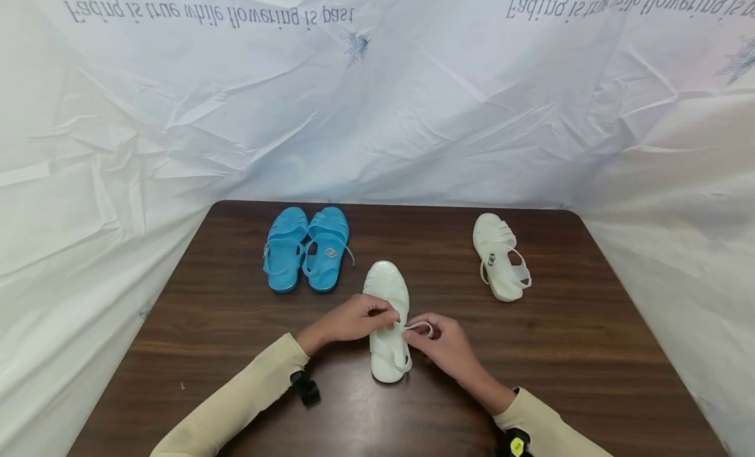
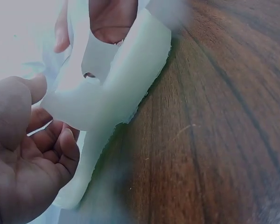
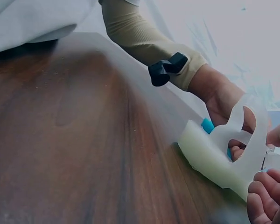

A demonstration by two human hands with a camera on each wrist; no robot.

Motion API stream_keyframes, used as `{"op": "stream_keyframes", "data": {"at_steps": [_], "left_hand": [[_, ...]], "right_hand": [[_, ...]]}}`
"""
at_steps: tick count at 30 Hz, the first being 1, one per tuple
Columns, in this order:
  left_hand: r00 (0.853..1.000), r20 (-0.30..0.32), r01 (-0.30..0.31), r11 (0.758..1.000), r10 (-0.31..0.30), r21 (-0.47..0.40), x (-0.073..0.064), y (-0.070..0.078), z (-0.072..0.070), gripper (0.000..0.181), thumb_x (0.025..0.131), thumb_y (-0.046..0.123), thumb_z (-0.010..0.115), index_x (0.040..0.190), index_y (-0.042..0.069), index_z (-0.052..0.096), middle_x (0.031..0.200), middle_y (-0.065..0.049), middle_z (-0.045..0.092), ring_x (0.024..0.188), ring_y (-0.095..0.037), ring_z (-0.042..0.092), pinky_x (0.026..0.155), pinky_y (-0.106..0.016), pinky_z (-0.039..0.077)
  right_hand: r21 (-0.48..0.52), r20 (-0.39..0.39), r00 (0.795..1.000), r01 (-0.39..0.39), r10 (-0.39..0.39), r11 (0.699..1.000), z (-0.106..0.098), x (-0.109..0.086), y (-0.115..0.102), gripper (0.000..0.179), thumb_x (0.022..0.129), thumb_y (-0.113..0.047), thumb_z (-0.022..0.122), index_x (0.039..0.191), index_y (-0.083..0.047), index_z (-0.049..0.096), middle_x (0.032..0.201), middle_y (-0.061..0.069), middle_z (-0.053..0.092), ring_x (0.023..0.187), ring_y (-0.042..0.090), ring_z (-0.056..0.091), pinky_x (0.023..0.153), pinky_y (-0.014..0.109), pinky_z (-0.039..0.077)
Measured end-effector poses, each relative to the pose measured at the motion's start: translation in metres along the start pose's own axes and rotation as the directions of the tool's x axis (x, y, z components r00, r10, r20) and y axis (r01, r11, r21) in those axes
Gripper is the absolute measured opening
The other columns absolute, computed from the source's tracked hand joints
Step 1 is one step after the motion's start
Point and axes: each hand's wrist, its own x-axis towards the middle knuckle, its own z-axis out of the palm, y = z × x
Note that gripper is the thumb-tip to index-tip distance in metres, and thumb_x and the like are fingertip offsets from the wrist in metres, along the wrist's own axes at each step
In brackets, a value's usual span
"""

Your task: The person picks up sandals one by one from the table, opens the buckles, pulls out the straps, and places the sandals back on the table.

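A white sandal (image 1: pixel 386 283) lies sole down near the middle of the table, toe pointing away from me. From its left side my left hand (image 1: pixel 354 318) reaches over, thumb and index finger pinching the ankle strap near the buckle. On the other side my right hand (image 1: pixel 445 345) pinches the same strap (image 1: pixel 429 324), whose free end bends in a loop above the fingers. The left wrist view shows the heel part of the sandal (image 2: pixel 126 70) beside my curled left fingers (image 2: pixel 67 149). In the right wrist view, fingers partly cover the buckle.
A pair of blue sandals (image 1: pixel 283 263) stands side by side at the back left of the brown table (image 1: pixel 566 352). Another white sandal (image 1: pixel 501 270) lies at the back right. White printed sheeting (image 1: pixel 377 129) hangs behind and along both sides.
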Motion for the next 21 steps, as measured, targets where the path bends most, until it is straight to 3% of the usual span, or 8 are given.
{"op": "stream_keyframes", "data": {"at_steps": [4, 8, 14, 21], "left_hand": [[1.0, 0.011, 0.022, 1.0, -0.022, -0.002, -0.001, 0.0, 0.0, 0.028, 0.105, 0.039, 0.058, 0.087, 0.024, 0.073, 0.07, 0.009, 0.057, 0.058, -0.005, 0.043, 0.059, -0.022, 0.04], [0.999, 0.005, 0.036, 0.999, -0.036, 0.004, -0.002, 0.002, 0.004, 0.021, 0.103, 0.042, 0.062, 0.098, 0.027, 0.076, 0.081, 0.012, 0.065, 0.069, -0.005, 0.052, 0.065, -0.023, 0.046], [0.999, -0.001, 0.045, 0.999, -0.045, -0.002, 0.001, 0.007, 0.016, 0.028, 0.095, 0.049, 0.071, 0.112, 0.028, 0.076, 0.104, 0.02, 0.072, 0.095, -0.003, 0.064, 0.086, -0.025, 0.053], [0.998, -0.002, 0.062, 0.992, -0.062, -0.11, -0.001, 0.003, 0.022, 0.021, 0.091, 0.034, 0.08, 0.108, 0.023, 0.08, 0.095, 0.013, 0.075, 0.08, -0.005, 0.063, 0.077, -0.025, 0.054]], "right_hand": [[0.04, 0.004, 0.997, -0.076, 0.076, 0.996, 0.0, -0.001, -0.003, 0.021, 0.094, -0.025, 0.076, 0.103, -0.006, 0.075, 0.088, 0.007, 0.073, 0.073, 0.018, 0.066, 0.063, 0.029, 0.056], [0.066, -0.001, 0.995, -0.095, 0.096, 0.993, -0.005, -0.003, -0.002, 0.022, 0.094, -0.024, 0.076, 0.095, -0.002, 0.076, 0.078, 0.01, 0.069, 0.067, 0.017, 0.064, 0.059, 0.029, 0.055], [0.007, 0.038, 0.999, 0.024, -0.024, 1.0, -0.009, 0.001, 0.003, 0.021, 0.096, -0.023, 0.074, 0.09, -0.003, 0.076, 0.076, 0.011, 0.07, 0.066, 0.014, 0.063, 0.059, 0.029, 0.055], [-0.094, 0.041, 0.992, 0.126, -0.122, 0.988, -0.015, 0.006, 0.003, 0.015, 0.093, -0.019, 0.078, 0.08, -0.01, 0.077, 0.066, 0.0, 0.068, 0.058, 0.008, 0.061, 0.051, 0.024, 0.05]]}}
